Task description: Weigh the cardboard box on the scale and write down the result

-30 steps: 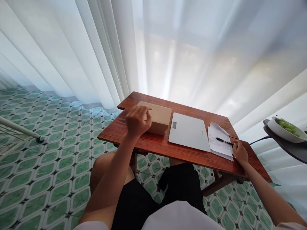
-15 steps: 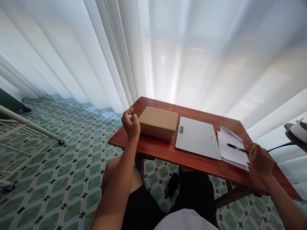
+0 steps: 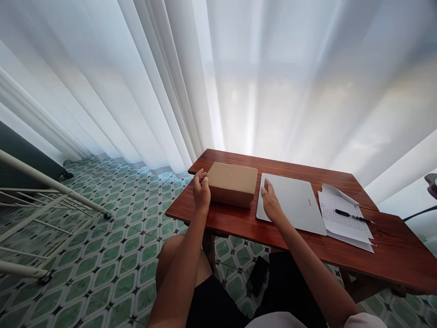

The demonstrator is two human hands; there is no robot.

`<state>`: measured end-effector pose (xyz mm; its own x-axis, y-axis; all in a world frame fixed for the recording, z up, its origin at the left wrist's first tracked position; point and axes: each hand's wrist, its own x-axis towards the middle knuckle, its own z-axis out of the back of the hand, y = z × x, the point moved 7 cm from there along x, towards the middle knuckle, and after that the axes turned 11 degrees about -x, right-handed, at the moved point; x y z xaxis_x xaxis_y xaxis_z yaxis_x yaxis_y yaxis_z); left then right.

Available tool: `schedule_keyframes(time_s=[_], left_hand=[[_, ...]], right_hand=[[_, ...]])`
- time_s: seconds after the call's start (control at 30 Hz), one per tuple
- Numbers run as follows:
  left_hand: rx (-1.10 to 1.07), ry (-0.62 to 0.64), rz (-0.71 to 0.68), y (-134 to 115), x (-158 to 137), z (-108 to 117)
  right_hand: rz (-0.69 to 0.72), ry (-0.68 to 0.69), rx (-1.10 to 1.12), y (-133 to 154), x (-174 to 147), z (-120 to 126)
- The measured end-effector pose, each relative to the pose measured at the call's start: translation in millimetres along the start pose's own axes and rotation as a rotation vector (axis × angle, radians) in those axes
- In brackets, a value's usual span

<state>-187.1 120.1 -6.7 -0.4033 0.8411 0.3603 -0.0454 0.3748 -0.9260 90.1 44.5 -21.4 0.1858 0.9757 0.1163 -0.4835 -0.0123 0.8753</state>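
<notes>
A closed brown cardboard box [image 3: 232, 178] lies on the left part of the wooden table. Close against its left side is my left hand [image 3: 201, 190], fingers raised and a little curled; whether it touches the box I cannot tell. My right hand [image 3: 269, 200] is stretched out to the right of the box, above the left end of a flat silver scale [image 3: 293, 200], with nothing in it. That hand covers the part of the scale where its display was. Handwritten paper sheets [image 3: 341, 223] lie right of the scale, with a black pen [image 3: 351, 215] on them.
The red-brown table [image 3: 239, 228] stands before a white curtain [image 3: 273, 91]. On the left is a white metal rack on wheels [image 3: 51, 182]. A dark object [image 3: 257, 274] lies on the tiled floor under the table. A cable and dark holder [image 3: 430, 184] are at the right edge.
My right hand has let go of the pen, now resting on the papers, and moved left over the scale. My left hand stays beside the box with its fingers straighter. The view has shifted slightly.
</notes>
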Motion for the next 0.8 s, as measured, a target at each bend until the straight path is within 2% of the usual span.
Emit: schedule_keyframes(time_s=[0.13,0.3,0.57,0.8], left_hand=[[0.045,-0.002,0.043,1.8,1.8,3.9],[0.147,0.045,0.103,8.7,4.5,10.9],[0.409,0.113,0.198,11.6,8.0,17.8],[0.541,0.066,0.151,-0.3,-4.0,11.1]], right_hand=[[-0.079,0.056,0.042,-9.6,8.2,-23.4],[-0.083,0.083,0.033,-9.9,4.2,-37.9],[-0.078,0.098,0.004,-8.1,3.1,-42.9],[-0.049,0.123,-0.041,4.7,-0.6,-42.9]])
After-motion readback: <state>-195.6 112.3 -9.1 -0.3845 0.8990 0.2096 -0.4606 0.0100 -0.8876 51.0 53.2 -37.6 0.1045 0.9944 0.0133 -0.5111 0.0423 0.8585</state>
